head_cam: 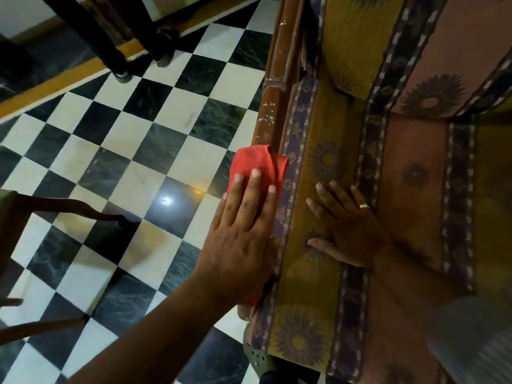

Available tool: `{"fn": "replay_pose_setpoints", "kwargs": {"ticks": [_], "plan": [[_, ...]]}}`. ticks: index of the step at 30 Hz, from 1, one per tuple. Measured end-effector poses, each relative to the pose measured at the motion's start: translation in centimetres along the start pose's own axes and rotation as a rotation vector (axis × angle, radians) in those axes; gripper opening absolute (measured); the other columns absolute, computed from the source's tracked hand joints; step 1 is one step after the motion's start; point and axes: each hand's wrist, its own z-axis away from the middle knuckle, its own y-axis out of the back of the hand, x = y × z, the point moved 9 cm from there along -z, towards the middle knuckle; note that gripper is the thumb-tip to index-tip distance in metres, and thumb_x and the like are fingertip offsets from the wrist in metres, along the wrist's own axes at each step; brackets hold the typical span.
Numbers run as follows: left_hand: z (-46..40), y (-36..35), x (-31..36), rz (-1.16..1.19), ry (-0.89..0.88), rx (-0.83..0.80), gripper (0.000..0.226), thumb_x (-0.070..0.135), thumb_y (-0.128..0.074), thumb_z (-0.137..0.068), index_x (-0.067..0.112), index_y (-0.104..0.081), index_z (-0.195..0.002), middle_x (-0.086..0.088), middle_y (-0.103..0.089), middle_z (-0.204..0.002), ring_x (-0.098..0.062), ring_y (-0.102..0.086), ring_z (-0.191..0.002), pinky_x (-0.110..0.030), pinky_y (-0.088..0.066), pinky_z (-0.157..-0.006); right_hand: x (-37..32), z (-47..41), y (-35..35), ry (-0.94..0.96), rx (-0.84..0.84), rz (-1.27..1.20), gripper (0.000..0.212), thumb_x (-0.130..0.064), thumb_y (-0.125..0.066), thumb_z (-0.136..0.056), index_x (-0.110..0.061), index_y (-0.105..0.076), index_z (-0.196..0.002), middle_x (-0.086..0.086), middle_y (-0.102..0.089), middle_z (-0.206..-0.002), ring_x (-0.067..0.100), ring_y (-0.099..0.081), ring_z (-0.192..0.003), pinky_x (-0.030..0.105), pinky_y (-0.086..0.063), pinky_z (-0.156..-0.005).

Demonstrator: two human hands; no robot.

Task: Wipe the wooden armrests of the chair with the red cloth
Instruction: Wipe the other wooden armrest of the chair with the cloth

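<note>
Ahead of the red cloth (257, 164), toward the top of the frame, the wooden armrest (273, 87) runs bare. At its right the patterned cushion (327, 151) presses close, and the right hand (349, 225) lies flat there. The checkered floor (138, 162) at left is open, bounded by dark furniture legs (116, 51) at upper left and a wooden chair frame (55, 209) at lower left.

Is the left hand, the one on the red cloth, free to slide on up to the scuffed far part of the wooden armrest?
Probably yes. The left hand lies flat on the red cloth on the armrest, and the wood ahead is bare. The right hand rests aside on the cushion.
</note>
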Motion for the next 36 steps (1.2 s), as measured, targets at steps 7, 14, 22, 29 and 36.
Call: {"fn": "replay_pose_setpoints", "kwargs": {"ticks": [7,14,22,29,36], "plan": [[-7.8,1.2,-0.8,-0.001,-0.017,0.049,0.068,0.053,-0.023,-0.101,0.019,-0.011,-0.158,-0.012,-0.006,-0.167,-0.037,0.004,-0.153,-0.055,-0.007,-0.123,0.0,0.2,0.5,0.010,0.020,-0.012,0.087,-0.079,-0.033,-0.090,-0.022,-0.028,-0.156,0.008,-0.017,-0.168,0.033,-0.012,-0.155,0.061,-0.020,-0.119],[-6.4,1.2,-0.8,0.115,0.025,0.065,0.065,0.039,-0.038,-0.102,0.013,-0.016,-0.158,-0.012,-0.005,-0.168,-0.036,0.005,-0.154,-0.060,-0.013,-0.123,0.2,0.1,0.4,0.008,0.027,-0.028,0.089,-0.080,-0.032,-0.088,-0.024,-0.025,-0.157,0.007,-0.012,-0.168,0.031,-0.008,-0.155,0.060,-0.016,-0.121],[0.3,0.2,0.8,-0.058,-0.060,0.006,0.073,0.047,-0.039,-0.098,0.012,-0.013,-0.157,-0.015,-0.010,-0.166,-0.036,0.005,-0.153,-0.053,0.003,-0.125,0.2,0.0,-0.1,0.022,0.059,-0.041,0.087,-0.077,-0.036,-0.089,-0.022,-0.029,-0.156,0.008,-0.015,-0.168,0.033,-0.010,-0.155,0.061,-0.017,-0.120],[-3.7,0.9,-1.1,-0.003,-0.042,-0.020,0.069,0.050,-0.024,-0.103,0.013,-0.004,-0.158,-0.012,0.001,-0.167,-0.028,0.012,-0.154,-0.052,-0.003,-0.120,0.2,0.1,-0.1,0.039,0.113,-0.030,0.086,-0.077,-0.037,-0.089,-0.021,-0.032,-0.155,0.010,-0.019,-0.167,0.034,-0.013,-0.154,0.061,-0.020,-0.119],[-10.2,1.8,-2.1,0.095,-0.053,0.031,0.068,0.042,-0.032,-0.102,0.009,-0.010,-0.158,-0.015,-0.005,-0.167,-0.031,0.003,-0.154,-0.053,-0.013,-0.124,0.3,0.1,-0.1,0.020,0.080,-0.011,0.088,-0.079,-0.033,-0.090,-0.022,-0.027,-0.157,0.008,-0.015,-0.168,0.032,-0.010,-0.155,0.060,-0.021,-0.120]]}}
